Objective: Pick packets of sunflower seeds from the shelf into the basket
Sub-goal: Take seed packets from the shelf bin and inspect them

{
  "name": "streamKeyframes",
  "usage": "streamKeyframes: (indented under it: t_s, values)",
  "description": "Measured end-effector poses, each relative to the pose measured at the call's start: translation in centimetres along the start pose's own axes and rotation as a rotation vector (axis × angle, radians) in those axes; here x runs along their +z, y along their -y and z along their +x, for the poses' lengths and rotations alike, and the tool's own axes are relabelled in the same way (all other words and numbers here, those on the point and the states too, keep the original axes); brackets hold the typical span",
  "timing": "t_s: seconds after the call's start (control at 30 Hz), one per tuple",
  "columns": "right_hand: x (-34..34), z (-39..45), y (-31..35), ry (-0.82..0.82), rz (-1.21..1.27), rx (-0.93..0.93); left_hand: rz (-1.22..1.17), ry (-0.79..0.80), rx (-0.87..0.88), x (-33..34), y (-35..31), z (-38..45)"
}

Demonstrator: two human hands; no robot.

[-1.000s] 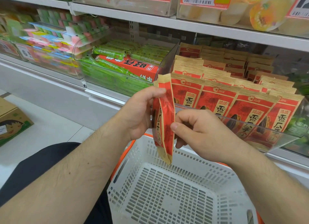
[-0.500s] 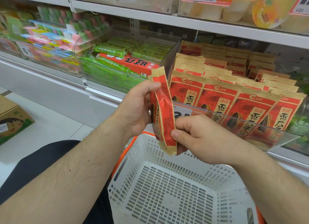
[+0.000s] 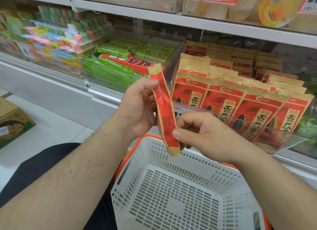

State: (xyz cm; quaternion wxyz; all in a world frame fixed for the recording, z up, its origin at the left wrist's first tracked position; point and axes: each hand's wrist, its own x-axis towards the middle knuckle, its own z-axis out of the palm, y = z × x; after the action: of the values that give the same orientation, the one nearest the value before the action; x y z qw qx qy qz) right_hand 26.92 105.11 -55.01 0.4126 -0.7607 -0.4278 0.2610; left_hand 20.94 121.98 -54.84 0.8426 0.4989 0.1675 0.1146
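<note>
Sunflower-seed packets are destined for the white basket (image 3: 180,195) nearest the camera, whose visible floor holds none yet. Directly above its far rim, one packet (image 3: 164,109) is held edge-on and roughly upright: the left hand (image 3: 137,109) grips its upper part and the right hand (image 3: 202,133) pinches its lower edge with curled fingers, probably to steady it for release. Beyond, remaining packets (image 3: 240,103) stand upright in the shelf (image 3: 223,25) bin.

One packet (image 3: 164,108) held; four front-row packets (image 3: 240,108); one basket (image 3: 180,192); two hands (image 3: 137,108).
</note>
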Motion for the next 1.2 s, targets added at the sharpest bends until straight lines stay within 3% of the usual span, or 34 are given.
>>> streamKeyframes:
  t_s: [0.07, 0.17, 0.23, 0.33, 0.47, 0.6, 0.8, 0.9, 1.2]
  values:
    - [-0.1, 0.1, -0.4, -0.046, 0.073, 0.057, -0.077, 0.031, -0.009, 0.1, -0.1, -0.2]
    - [0.0, 0.1, -0.4, 0.026, 0.294, 0.157, -0.154, 0.067, -0.028, 0.2, -0.1, -0.3]
    - [0.4, 0.1, -0.2, 0.057, 0.361, 0.155, -0.165, 0.076, -0.015, 0.2, 0.0, -0.2]
    - [1.2, 0.2, 0.1, -0.028, 0.364, 0.106, -0.134, 0.065, 0.023, 0.4, 0.1, -0.3]
    - [1.8, 0.5, -0.4, -0.194, 0.202, 0.122, 0.076, 0.057, 0.090, 1.0, 0.3, -0.8]
    - [1.9, 0.5, -0.6, -0.320, 0.011, 0.194, 0.175, -0.075, 0.237, 1.3, 0.7, -0.9]
    - [1.8, 0.5, 0.1, -0.372, -0.233, 0.261, 0.321, -0.188, 0.338, 1.5, 0.8, -0.9]
    - [1.4, 0.7, -0.3, -0.349, -0.121, 0.253, 0.296, -0.216, 0.323, 1.6, 0.7, -0.9]
    - [-0.8, 1.2, 0.3, -0.584, 0.449, 0.140, 0.268, -0.130, 0.174, 2.0, 0.6, -1.4]
